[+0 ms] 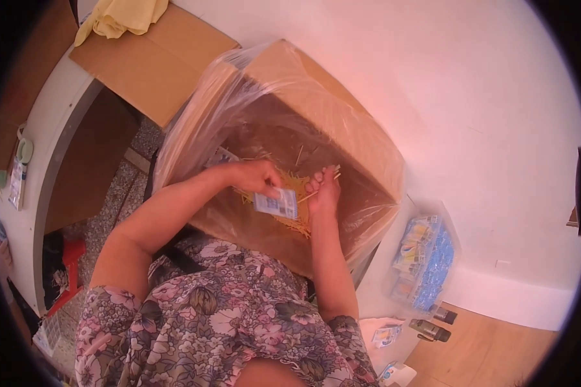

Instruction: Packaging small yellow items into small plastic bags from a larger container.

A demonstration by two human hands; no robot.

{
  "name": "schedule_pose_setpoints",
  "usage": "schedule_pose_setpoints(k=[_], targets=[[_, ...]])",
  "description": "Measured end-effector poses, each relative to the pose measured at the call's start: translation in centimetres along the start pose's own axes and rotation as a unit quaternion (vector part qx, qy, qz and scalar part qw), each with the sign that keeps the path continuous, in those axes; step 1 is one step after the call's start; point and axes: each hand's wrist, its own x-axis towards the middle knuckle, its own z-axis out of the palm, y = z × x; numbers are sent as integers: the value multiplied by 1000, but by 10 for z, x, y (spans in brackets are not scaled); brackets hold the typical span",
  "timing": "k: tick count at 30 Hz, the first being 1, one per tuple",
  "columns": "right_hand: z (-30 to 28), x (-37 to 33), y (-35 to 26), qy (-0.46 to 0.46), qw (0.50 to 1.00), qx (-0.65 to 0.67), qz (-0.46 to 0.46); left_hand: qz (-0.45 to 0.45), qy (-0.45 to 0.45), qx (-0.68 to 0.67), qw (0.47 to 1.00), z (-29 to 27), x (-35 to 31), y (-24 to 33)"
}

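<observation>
A large cardboard box (290, 71) lined with a clear plastic bag stands open in front of me. Inside lies a heap of thin yellow sticks (294, 222). My left hand (255, 177) reaches into the box and holds a small blue-and-white packet (275, 204) over the heap. My right hand (323, 190) is beside it in the box, fingers closed on a few of the thin sticks (323, 184).
A clear bag of small blue and yellow packets (425, 261) sits on the white surface at right, with small bottles (432, 329) below it. A flat cardboard sheet (155, 58) with a yellow cloth (119, 16) lies at upper left. A red stool (68, 267) stands on the floor at left.
</observation>
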Motion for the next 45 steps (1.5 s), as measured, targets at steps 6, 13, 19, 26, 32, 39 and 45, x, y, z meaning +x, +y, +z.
schedule_pose_setpoints(k=[6, 13, 19, 26, 32, 39, 45], targets=[[14, -43, 22, -92, 983, -121, -100, -36, -109, -159, 981, 16, 1, 3], [2, -56, 4, -154, 984, 60, -63, -69, -88, -159, 981, 17, -5, 13], [10, -93, 8, -224, 974, -22, -41, 63, -63, -103, 991, 34, 4, 37], [4, -95, -4, -205, 972, 7, -111, -37, -24, -177, 983, 38, -5, 71], [-23, -83, -2, -336, 938, 12, -89, -34, -34, -232, 972, 58, 4, 84], [-30, -102, -12, -314, 947, 20, -65, 20, 0, -207, 978, 85, 13, 63], [-37, -107, -24, -344, 935, -27, -82, 68, 23, -194, 978, 97, 11, 72]])
